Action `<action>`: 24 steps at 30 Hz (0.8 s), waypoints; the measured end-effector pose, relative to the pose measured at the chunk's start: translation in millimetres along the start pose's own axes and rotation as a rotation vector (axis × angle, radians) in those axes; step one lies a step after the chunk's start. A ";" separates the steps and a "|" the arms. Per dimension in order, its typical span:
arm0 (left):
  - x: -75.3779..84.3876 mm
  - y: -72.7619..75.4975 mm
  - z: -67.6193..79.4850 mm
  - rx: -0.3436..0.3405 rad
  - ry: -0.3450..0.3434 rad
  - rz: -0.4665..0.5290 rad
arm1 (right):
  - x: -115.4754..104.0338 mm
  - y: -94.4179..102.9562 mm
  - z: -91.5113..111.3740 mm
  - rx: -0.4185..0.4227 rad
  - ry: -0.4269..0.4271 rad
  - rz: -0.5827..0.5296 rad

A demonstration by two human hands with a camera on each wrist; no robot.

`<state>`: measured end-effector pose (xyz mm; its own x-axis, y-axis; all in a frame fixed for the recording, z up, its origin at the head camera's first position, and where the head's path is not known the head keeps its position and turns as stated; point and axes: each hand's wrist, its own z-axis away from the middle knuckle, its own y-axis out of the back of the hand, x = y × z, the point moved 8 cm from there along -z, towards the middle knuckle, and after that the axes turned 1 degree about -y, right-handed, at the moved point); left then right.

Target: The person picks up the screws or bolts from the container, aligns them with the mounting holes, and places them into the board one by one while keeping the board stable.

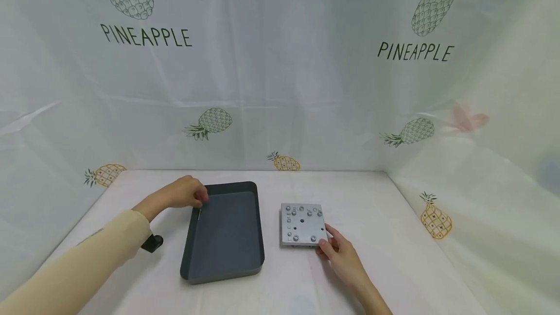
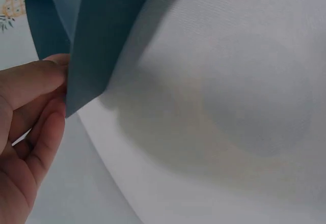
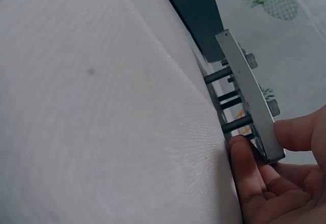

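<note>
My left hand (image 1: pixel 188 192) reaches over the far left corner of a dark grey tray (image 1: pixel 229 232). Its fingers are bent, and in the left wrist view the tips pass behind the tray wall (image 2: pixel 102 40), out of sight. Just below them in the head view a small, slim shiny piece (image 1: pixel 199 214) shows at the left wall; whether the fingers hold it is unclear. With thumb and fingers, my right hand (image 1: pixel 341 256) pinches the near right corner of a square metal plate (image 1: pixel 303 227). Bolt heads dot its top, and threaded bolts (image 3: pixel 238 123) stick out underneath.
A white cloth covers the table (image 1: pixel 288 286). Behind it and along the sides hangs a curtain (image 1: pixel 284 72) printed with pineapples. The tray stands left of the plate, a short gap between them. A black device (image 1: pixel 152 243) is at the left wrist.
</note>
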<state>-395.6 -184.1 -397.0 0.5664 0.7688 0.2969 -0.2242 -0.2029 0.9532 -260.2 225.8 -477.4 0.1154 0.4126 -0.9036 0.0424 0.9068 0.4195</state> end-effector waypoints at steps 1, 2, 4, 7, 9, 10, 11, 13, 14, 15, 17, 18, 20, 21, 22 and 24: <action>0.2 -1.1 0.4 -0.005 0.004 -0.009 | -0.2 0.0 0.1 0.000 -0.001 0.001; 0.5 -2.1 0.7 -0.008 0.006 -0.015 | -0.4 -0.1 0.2 -0.001 -0.001 0.002; 1.1 -3.6 1.2 -0.010 0.015 -0.027 | -0.3 -0.3 0.1 0.000 -0.002 0.003; 1.9 -5.9 0.8 -0.010 0.018 -0.038 | 0.4 -0.5 -0.4 0.002 -0.002 0.002; 1.2 -8.8 0.0 -0.015 0.028 -0.044 | 0.8 -0.5 -0.8 0.004 -0.002 0.003; 1.0 -10.2 -0.3 -0.015 0.026 -0.049 | 1.1 -0.6 -1.0 0.004 -0.003 0.003; 0.9 -11.8 -0.8 -0.015 0.024 -0.052 | 1.3 -0.7 -1.2 0.004 -0.004 0.005; 0.2 -14.8 -1.6 -0.012 0.029 -0.059 | 1.2 -0.9 -1.5 0.002 -0.004 0.003; 0.4 -15.9 -1.9 -0.006 0.025 -0.065 | 1.0 -1.0 -1.5 0.001 -0.002 0.004; 1.3 -16.3 -2.0 0.003 0.014 -0.075 | 0.7 -1.0 -1.5 0.000 -0.001 0.000; 3.0 -17.3 -3.4 0.021 -0.001 -0.089 | 0.1 -0.7 -1.4 -0.001 0.002 0.000; 3.7 -17.6 -4.2 0.029 -0.007 -0.097 | -0.3 -0.5 -1.2 -0.001 0.004 -0.003; 5.4 -18.6 -6.6 0.046 -0.027 -0.106 | -0.7 -0.2 -1.0 -0.002 0.007 -0.002; 6.1 -19.0 -8.1 0.054 -0.039 -0.104 | -0.7 -0.2 -0.9 -0.002 0.007 -0.003; 6.9 -20.0 -9.8 0.061 -0.045 -0.092 | -0.5 -0.2 -0.8 -0.003 0.007 -0.002; 7.7 -21.8 -12.7 0.077 -0.063 -0.068 | 0.2 -0.4 -0.8 -0.002 0.006 -0.001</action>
<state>-396.5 -166.1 -416.3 0.6272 0.7433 0.2325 -0.1237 -0.1997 0.9720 -261.0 225.6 -477.9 0.1091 0.4122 -0.9045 0.0405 0.9074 0.4184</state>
